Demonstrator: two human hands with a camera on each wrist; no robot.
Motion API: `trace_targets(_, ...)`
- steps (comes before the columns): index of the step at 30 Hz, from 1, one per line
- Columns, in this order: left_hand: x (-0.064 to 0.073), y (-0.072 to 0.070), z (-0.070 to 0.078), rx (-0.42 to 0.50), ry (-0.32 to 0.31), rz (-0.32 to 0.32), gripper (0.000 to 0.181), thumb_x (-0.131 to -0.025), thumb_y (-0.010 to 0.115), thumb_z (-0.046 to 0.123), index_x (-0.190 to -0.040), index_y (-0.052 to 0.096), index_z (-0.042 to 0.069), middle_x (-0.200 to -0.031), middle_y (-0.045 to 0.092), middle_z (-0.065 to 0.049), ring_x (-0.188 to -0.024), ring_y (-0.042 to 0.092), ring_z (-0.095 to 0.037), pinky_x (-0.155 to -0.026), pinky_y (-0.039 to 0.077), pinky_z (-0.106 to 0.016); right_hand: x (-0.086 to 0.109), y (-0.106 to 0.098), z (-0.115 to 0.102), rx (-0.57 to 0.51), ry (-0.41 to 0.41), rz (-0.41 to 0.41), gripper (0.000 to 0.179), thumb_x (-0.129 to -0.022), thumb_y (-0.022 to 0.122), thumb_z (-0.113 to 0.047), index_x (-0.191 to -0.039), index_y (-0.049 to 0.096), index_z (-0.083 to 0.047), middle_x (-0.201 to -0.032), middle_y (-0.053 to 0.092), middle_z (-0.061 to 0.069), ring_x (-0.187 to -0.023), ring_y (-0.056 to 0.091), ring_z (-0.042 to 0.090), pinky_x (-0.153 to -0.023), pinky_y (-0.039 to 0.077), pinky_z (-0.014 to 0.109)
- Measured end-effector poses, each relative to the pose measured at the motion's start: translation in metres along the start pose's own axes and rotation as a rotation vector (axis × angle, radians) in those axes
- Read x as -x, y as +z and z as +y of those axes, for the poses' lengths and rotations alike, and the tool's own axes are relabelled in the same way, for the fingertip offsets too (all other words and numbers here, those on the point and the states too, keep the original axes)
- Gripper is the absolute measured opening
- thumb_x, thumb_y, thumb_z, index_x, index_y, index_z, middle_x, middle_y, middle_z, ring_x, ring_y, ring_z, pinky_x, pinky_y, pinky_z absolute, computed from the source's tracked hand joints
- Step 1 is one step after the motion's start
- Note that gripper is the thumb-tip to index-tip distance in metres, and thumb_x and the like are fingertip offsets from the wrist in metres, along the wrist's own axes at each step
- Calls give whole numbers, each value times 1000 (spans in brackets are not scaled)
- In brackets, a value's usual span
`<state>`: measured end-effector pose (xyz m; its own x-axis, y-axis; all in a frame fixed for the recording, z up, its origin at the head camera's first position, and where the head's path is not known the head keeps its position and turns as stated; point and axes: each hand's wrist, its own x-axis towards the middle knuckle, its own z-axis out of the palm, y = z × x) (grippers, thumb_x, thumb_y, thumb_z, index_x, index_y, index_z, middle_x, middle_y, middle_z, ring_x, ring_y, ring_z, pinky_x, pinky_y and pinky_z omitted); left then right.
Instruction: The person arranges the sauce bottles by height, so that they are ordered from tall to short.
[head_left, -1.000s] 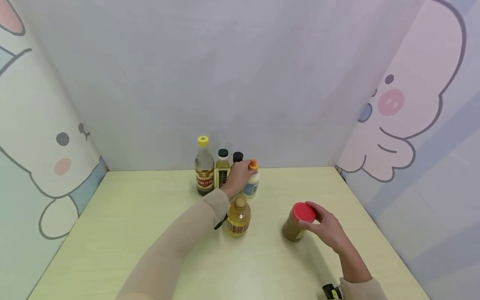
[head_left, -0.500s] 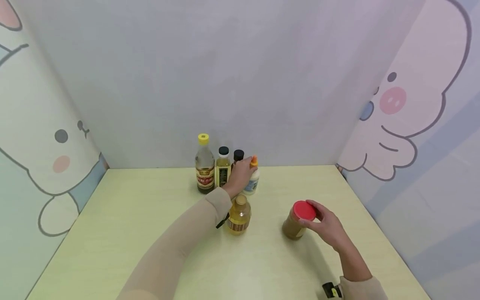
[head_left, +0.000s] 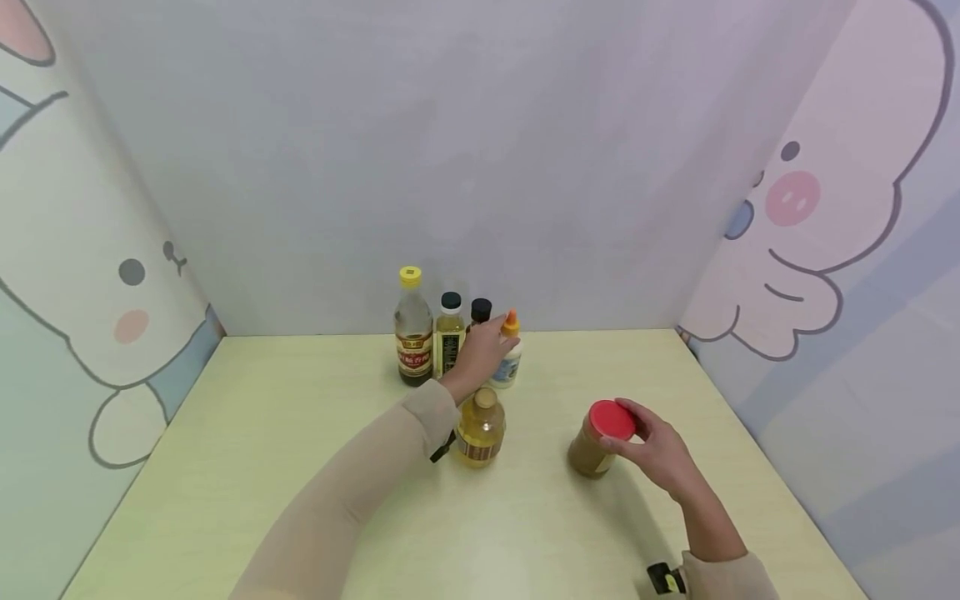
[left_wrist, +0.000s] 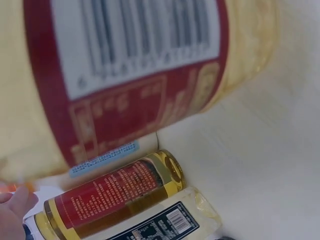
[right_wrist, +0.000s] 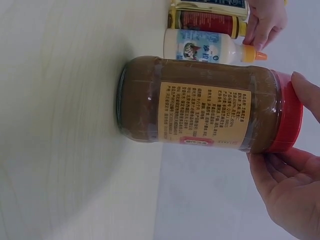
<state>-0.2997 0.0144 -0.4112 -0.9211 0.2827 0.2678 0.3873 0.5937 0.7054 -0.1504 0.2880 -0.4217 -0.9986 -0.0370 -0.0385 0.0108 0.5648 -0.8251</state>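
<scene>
My left hand (head_left: 480, 354) reaches to the back row and pinches the orange-yellow cap of a white squeeze bottle (head_left: 508, 368), which stands upright on the table. In the right wrist view that bottle (right_wrist: 197, 47) has a pale blue label. My right hand (head_left: 660, 454) grips the red lid (head_left: 612, 419) of a brown jar of nut or sesame paste (head_left: 588, 454). The right wrist view shows thumb and fingers on either side of the lid, with the jar's label (right_wrist: 205, 112) facing the camera. Only part of the left hand (left_wrist: 17, 215) appears in the left wrist view.
Left of the squeeze bottle stand a yellow-capped bottle (head_left: 413, 342), an oil bottle (head_left: 450, 337) and a dark-capped bottle (head_left: 481, 310) partly hidden by my left hand. A round amber bottle (head_left: 481, 433) stands in front, beside my left wrist. A wall (head_left: 450, 167) closes the back.
Both hands keep their places on the squeeze bottle's cap and the jar's lid. Only the head view shifts slightly.
</scene>
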Motion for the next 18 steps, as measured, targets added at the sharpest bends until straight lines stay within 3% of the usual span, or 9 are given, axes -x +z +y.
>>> trace_targets(6,9,-3,-1,63,-61,13,48,-97,64,25,-138,53,2,-132,58,-12,-112,61,-27,-91,51,-38,0,-1,0,6,-8,-2,76,-86,78,-24,-146,38,1,-142,43,27,-129,41,45,-93,49,48)
trace_targets(18,26,-10,-6,234,-42,80,38,-94,68,25,-127,64,5,-121,65,-10,-106,64,-20,-85,53,-29,1,-1,2,-4,-6,-4,76,-86,77,-23,-146,38,1,-142,42,27,-129,40,45,-92,49,47)
